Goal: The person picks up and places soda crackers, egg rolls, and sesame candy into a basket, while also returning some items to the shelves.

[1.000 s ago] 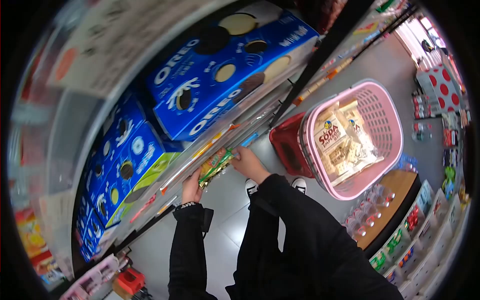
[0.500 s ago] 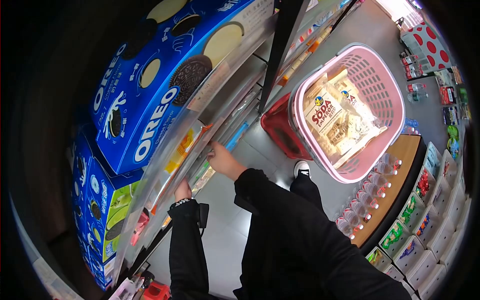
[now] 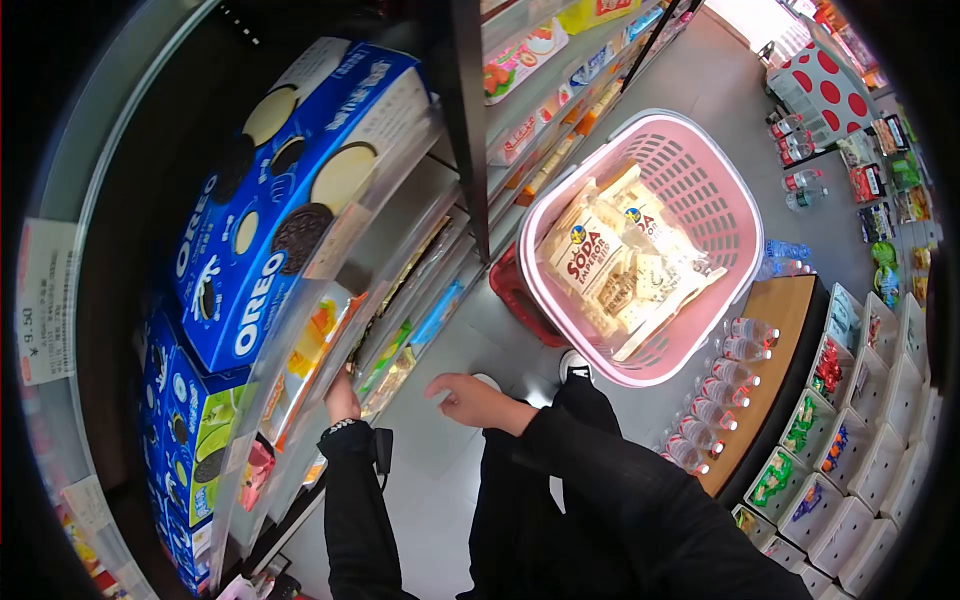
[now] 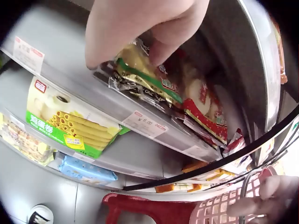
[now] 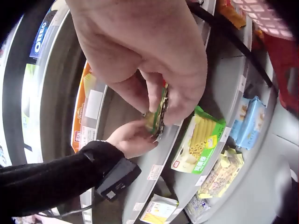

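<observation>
In the head view my left hand (image 3: pixel 343 400) reaches in at a lower shelf's edge. The left wrist view shows its thumb and fingers gripping the top of a gold snack packet (image 4: pixel 154 83) with a green stripe, at the shelf's front. Beside that packet lies a red snack packet (image 4: pixel 205 105). My right hand (image 3: pixel 478 402) is back from the shelf over the floor, fingers loosely bent, holding nothing. In the right wrist view it overlaps the packet (image 5: pixel 161 112) and my left hand (image 5: pixel 131 138).
A pink basket (image 3: pixel 745 215) with soda cracker bags (image 3: pixel 610 260) stands right of the shelf, above a red basket (image 3: pixel 520 300). Blue Oreo boxes (image 3: pixel 270 240) fill an upper shelf. Egg roll packs (image 4: pixel 70 121) lie one shelf below. Bottles (image 3: pixel 715 390) line a wooden ledge (image 3: pixel 775 350) at right.
Both hands held the packet before the shelf; it has gone onto the shelf with my left hand. My right hand has let go and drawn back rightward. The head view has shifted.
</observation>
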